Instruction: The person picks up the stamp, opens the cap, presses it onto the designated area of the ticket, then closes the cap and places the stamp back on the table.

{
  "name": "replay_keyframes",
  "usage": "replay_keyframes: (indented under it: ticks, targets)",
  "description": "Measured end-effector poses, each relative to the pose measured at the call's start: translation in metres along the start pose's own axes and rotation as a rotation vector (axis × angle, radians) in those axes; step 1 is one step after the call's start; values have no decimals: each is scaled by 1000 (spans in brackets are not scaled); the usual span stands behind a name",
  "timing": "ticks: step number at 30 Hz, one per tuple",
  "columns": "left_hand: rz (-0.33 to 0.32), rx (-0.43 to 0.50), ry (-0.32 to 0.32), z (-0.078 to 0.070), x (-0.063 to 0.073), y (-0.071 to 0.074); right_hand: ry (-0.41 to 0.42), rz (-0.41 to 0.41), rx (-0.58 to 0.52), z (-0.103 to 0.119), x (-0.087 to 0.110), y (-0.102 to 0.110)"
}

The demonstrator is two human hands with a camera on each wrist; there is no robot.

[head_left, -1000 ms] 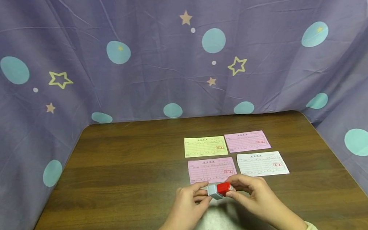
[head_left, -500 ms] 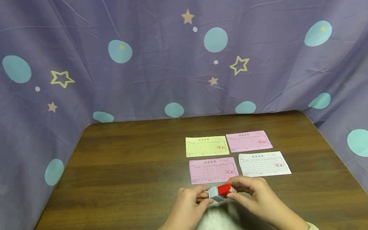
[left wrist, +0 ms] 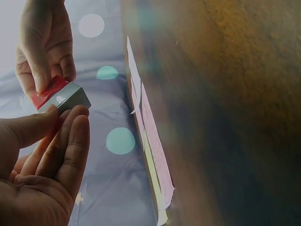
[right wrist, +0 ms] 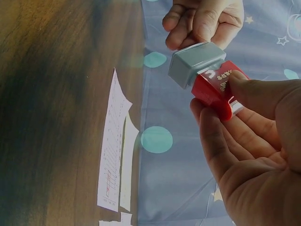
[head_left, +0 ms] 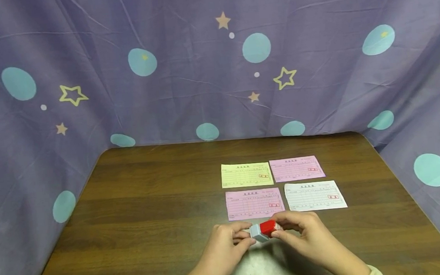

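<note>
Between my two hands, close to the near side of the table, is a self-inking stamp with a red body (head_left: pixel 268 227) and a grey cap (head_left: pixel 257 232). My right hand (head_left: pixel 304 231) pinches the red body between thumb and fingers; gold lettering shows on it in the right wrist view. My left hand (head_left: pixel 229 243) pinches the grey cap (left wrist: pixel 74 98) at its end with thumb and fingertips. In the right wrist view the cap (right wrist: pixel 195 63) sits against the red body (right wrist: pixel 217 92), slightly askew.
Beyond the hands lie a yellow slip (head_left: pixel 243 175), two pink slips (head_left: pixel 249 205) (head_left: pixel 293 169) and a white slip (head_left: pixel 307 195), each with a red boxed stamp mark. The brown wooden table (head_left: pixel 133 223) meets a purple patterned curtain (head_left: pixel 200 95) behind.
The hands and the stamp stay almost in place, the cap tilting slightly. The whole head view shifts a little right, then back.
</note>
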State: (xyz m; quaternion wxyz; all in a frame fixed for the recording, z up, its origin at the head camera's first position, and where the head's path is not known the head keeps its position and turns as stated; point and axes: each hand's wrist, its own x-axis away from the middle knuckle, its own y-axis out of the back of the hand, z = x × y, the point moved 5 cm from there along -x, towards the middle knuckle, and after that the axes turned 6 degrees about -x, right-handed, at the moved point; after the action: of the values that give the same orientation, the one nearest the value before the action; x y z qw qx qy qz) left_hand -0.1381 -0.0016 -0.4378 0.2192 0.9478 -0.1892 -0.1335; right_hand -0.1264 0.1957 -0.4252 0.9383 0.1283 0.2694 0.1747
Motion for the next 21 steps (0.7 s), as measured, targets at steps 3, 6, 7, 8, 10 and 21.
replay_keyframes:
  ticks: [3,6,7,8,10,21]
  targets:
    - [2,-36,-24,0,0,0,-1,2,2,0,0,0]
    - [10,-86,-48,-1,0,1,-12,4,13,0,0,-1]
    - [14,-100,-56,-1,0,1,-14,5,20,0,0,-2]
    - [18,-114,-64,-2,0,1,-17,6,30,0,0,-2]
    - [27,-131,-71,-2,0,1,-23,6,55,0,0,-2]
    - [69,-93,-54,-3,1,0,-11,20,136,3,-1,-1]
